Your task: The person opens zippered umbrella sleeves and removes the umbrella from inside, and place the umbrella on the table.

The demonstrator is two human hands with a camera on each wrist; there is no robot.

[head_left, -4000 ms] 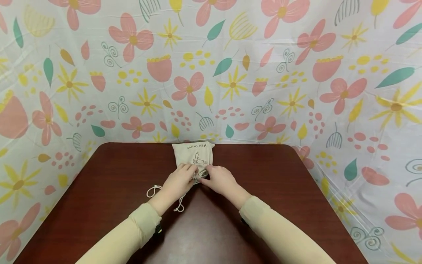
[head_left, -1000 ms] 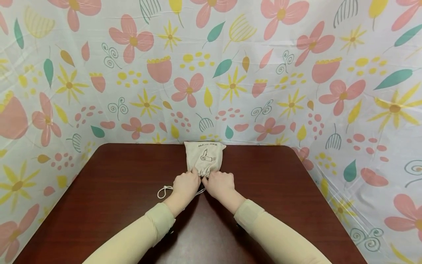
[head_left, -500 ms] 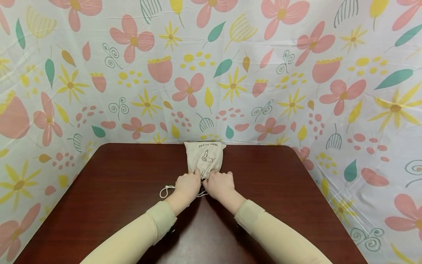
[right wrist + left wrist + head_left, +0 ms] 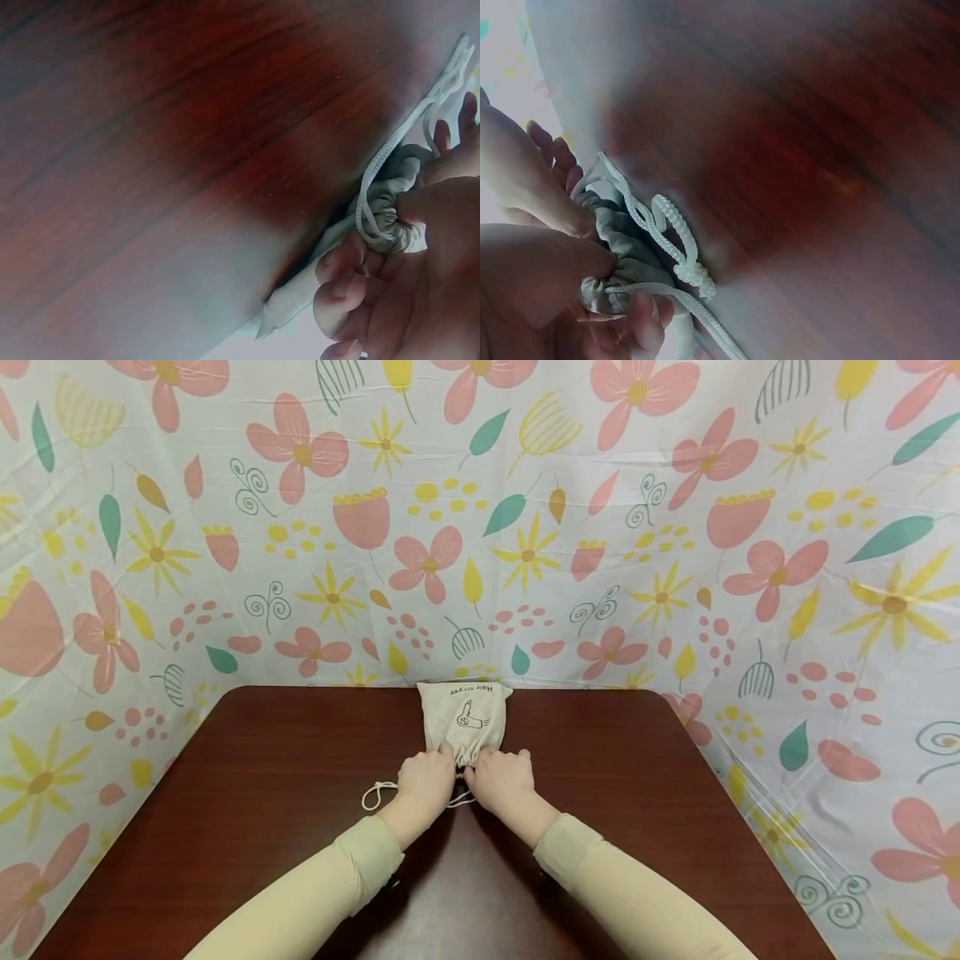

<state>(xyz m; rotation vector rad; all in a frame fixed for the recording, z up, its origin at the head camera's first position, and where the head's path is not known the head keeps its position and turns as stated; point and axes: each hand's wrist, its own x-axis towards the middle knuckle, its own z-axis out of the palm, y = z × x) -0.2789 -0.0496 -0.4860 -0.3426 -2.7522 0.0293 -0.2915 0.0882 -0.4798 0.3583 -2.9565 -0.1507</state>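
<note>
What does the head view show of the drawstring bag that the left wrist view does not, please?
Only the head view shows the drawstring bag whole, with its printed hair dryer drawing, lying at the far edge of the table against the flowered cloth backdrop. Only the left wrist view shows the knot in the white cord close up. Both show the left hand and right hand gripping the gathered mouth.
</note>
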